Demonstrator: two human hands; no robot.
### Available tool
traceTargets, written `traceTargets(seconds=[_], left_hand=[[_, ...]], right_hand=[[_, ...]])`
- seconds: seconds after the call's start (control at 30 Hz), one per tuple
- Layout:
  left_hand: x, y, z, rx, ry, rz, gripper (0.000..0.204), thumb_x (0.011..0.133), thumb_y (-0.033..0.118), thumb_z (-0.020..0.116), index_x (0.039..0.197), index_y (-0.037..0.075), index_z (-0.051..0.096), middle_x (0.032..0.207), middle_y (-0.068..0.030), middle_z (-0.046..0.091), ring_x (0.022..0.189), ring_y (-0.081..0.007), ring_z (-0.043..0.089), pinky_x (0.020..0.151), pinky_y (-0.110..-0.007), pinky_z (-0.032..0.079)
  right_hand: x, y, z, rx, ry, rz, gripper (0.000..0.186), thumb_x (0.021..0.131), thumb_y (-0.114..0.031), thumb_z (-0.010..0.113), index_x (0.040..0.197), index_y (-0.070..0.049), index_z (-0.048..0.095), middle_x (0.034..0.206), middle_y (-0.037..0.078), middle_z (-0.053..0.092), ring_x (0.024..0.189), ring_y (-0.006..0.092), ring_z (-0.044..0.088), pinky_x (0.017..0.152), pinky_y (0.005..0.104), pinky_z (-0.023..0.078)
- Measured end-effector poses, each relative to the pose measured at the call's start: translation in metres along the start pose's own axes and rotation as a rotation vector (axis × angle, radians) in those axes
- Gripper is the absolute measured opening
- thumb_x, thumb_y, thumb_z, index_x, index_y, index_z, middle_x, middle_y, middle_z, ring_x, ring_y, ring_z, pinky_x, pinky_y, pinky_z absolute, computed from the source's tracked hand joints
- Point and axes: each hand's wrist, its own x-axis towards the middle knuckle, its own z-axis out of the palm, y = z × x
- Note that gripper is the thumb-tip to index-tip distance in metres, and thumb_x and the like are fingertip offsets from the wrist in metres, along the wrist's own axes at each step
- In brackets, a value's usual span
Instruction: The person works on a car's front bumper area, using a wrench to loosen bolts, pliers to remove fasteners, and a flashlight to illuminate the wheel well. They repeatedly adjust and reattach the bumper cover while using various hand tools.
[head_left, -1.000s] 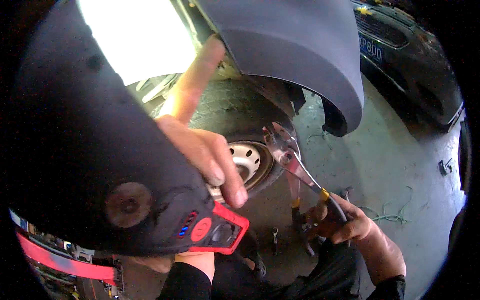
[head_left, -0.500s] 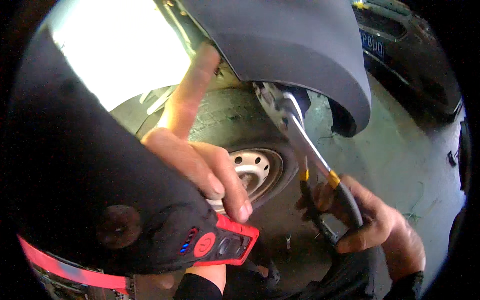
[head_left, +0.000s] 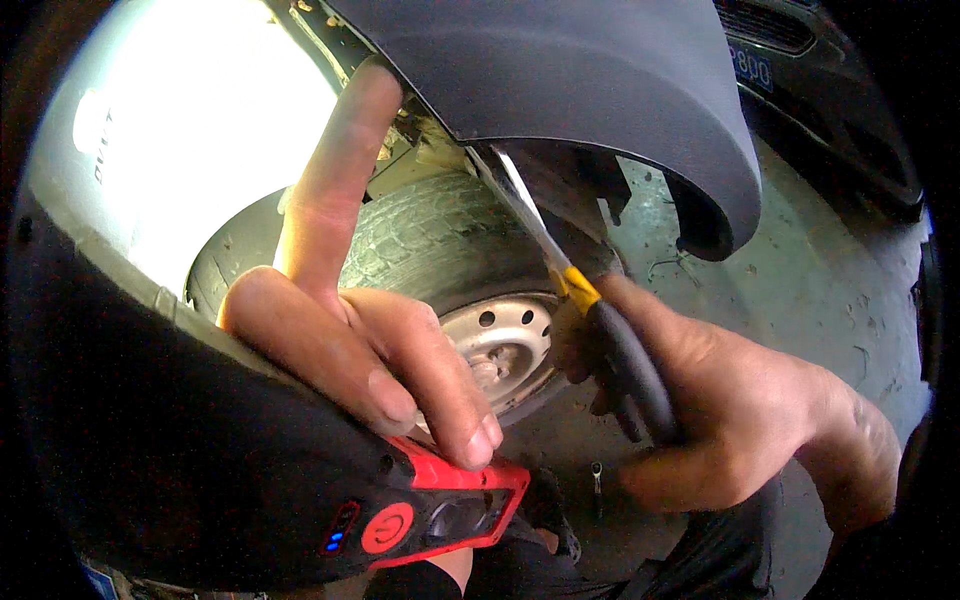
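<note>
My right grip (head_left: 740,420) is clenched around the handles of the pliers (head_left: 538,222), and what has changed is where they reach. A second ago their head hung in the air in front of the wheel (head_left: 500,335); now it is up at the lower corner of the grey panel (head_left: 590,90), above the tyre (head_left: 430,235). That puts the tool right at the panel's edge. The jaws are lost in the shadow there, so I cannot tell whether they bite on anything. The handles look closer together than they did, though blur and my own fingers cover part of them.

My left grip (head_left: 310,330) is wrapped over the lamp (head_left: 240,430), two fingers lying across it by its red end. My index finger stretches up, its tip still beside the panel's edge, much as before. A small wrench (head_left: 597,480) lies on the floor (head_left: 800,310), well below the pliers.
</note>
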Motion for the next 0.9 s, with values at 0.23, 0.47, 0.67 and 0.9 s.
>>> traceTargets(seconds=[0.23, 0.47, 0.67, 0.9], left_hand=[[-0.010, -0.002, -0.001, -0.019, -0.119, 0.002, 0.010, 0.092, 0.004, 0.056, 0.091, -0.006, 0.053, 0.147, -0.0323, 0.022, 0.073, -0.0390, 0.068, 0.067, -0.047, 0.060], [-0.002, -0.008, 0.001, -0.011, -0.057, 0.028, 0.010, 0.092, 0.004, 0.055, 0.090, -0.005, 0.052, 0.147, -0.0326, 0.021, 0.073, -0.0390, 0.068, 0.066, -0.047, 0.061], [0.000, -0.018, -0.002, -0.019, -0.011, 0.059, 0.011, 0.093, 0.004, 0.055, 0.089, -0.005, 0.051, 0.148, -0.0328, 0.020, 0.073, -0.0390, 0.069, 0.066, -0.047, 0.061], [-0.005, -0.054, 0.002, 0.283, 0.254, 0.094, 0.012, 0.093, 0.005, 0.055, 0.088, -0.005, 0.050, 0.148, -0.0331, 0.018, 0.073, -0.0390, 0.069, 0.066, -0.046, 0.061]], right_hand=[[-0.001, -0.025, -0.008, 0.028, -0.036, 0.198, 0.088, 0.067, -0.011, 0.078, 0.138, 0.002, 0.027, 0.113, 0.018, 0.057, 0.102, 0.0258, 0.060, 0.085, 0.0362, 0.050], [0.013, -0.059, 0.007, -0.233, 0.063, 0.172, 0.088, 0.067, -0.014, 0.080, 0.137, 0.002, 0.029, 0.101, 0.018, 0.061, 0.086, 0.0288, 0.064, 0.077, 0.0371, 0.053], [0.015, -0.052, -0.017, 0.030, -0.099, 0.531, 0.079, 0.069, -0.015, 0.079, 0.133, 0.002, 0.036, 0.103, 0.017, 0.062, 0.093, 0.0262, 0.064, 0.079, 0.0369, 0.052], [-0.032, 0.021, 0.031, 0.108, 0.161, 0.060, 0.069, 0.073, -0.010, 0.068, 0.132, 0.007, 0.037, 0.122, 0.026, 0.053, 0.116, 0.0348, 0.053, 0.096, 0.0416, 0.045]])
